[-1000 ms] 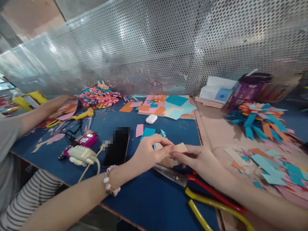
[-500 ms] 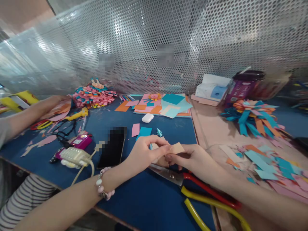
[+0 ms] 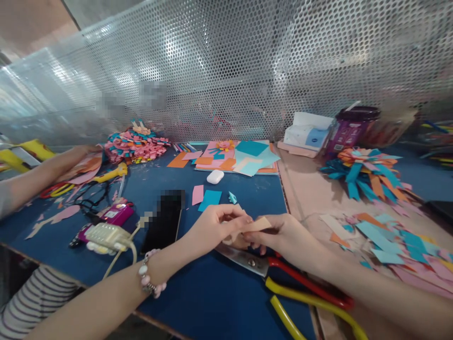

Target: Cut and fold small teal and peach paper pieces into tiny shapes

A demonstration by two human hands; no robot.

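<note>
My left hand (image 3: 219,225) and my right hand (image 3: 286,236) meet over the front of the blue table. Between them both pinch a small beige paper strip (image 3: 257,225), its right end showing above my right fingers. Some pale paper is partly covered by my left fingers. Under my hands lies a pair of scissors (image 3: 252,262) with metal blades, a red handle and a yellow one. Just beyond my left hand are a teal paper square (image 3: 210,200), a pink paper piece (image 3: 198,194) and a small folded light-blue paper (image 3: 232,197).
A black phone (image 3: 163,224) and a cream charger (image 3: 106,234) with a cable lie left. Stacked coloured paper (image 3: 244,163) and a white earbud case (image 3: 215,176) sit beyond. Paper scraps (image 3: 382,238) and a paper flower (image 3: 364,172) are right. Another person's hand (image 3: 79,156) holds paper.
The beige strip has turned in my fingers and now shows longer and narrower, slanting up to the right. My hands stay together in nearly the same place; the view has shifted slightly.
</note>
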